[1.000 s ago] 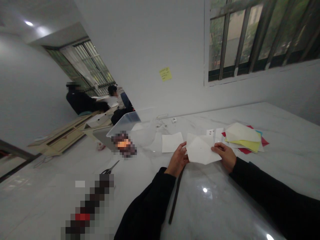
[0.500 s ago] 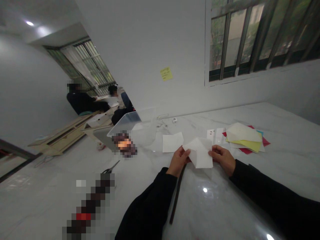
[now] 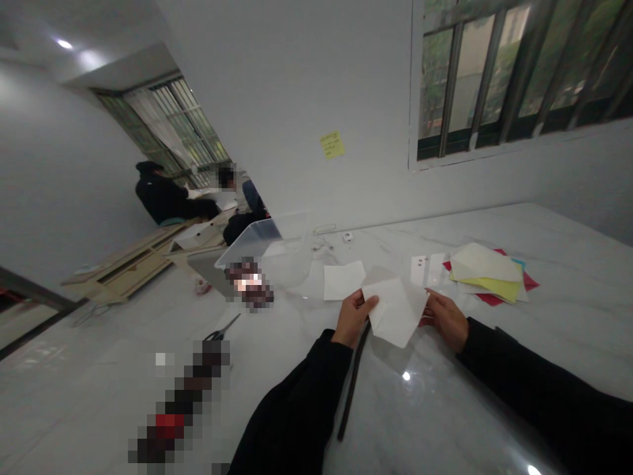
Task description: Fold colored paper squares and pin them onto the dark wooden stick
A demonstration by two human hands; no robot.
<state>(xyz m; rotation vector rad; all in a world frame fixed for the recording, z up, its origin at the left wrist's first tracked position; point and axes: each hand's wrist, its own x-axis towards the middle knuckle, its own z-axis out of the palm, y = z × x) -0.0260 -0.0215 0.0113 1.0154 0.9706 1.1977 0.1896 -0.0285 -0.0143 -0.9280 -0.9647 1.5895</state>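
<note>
A folded sheet of white paper (image 3: pixel 398 307) is held above the marble-patterned table, its lower edge coming to a blunt corner. My left hand (image 3: pixel 355 315) pinches its left side, thumb on top. At the right edge, my right hand (image 3: pixel 448 318) grips the paper between thumb and fingers. Another white sheet (image 3: pixel 342 282) lies flat just behind my left hand. A dark thin strip (image 3: pixel 352 396) runs along the table beside my left forearm. Beyond my right hand is a stack of coloured papers (image 3: pixel 487 265), white and yellow on top with red corners showing.
Scissors (image 3: pixel 223 330) lie at the left near a pixelated area. A clear plastic box (image 3: pixel 297 247) stands by the wall. Between it and the stack are a small white object (image 3: pixel 348 237) and a card with small dots (image 3: pixel 419 270). Two people sit in the background.
The white paper has turned in my hands, and its broad face now slants with a corner pointing down. My right hand grips it higher on the edge. The view shifted slightly.
</note>
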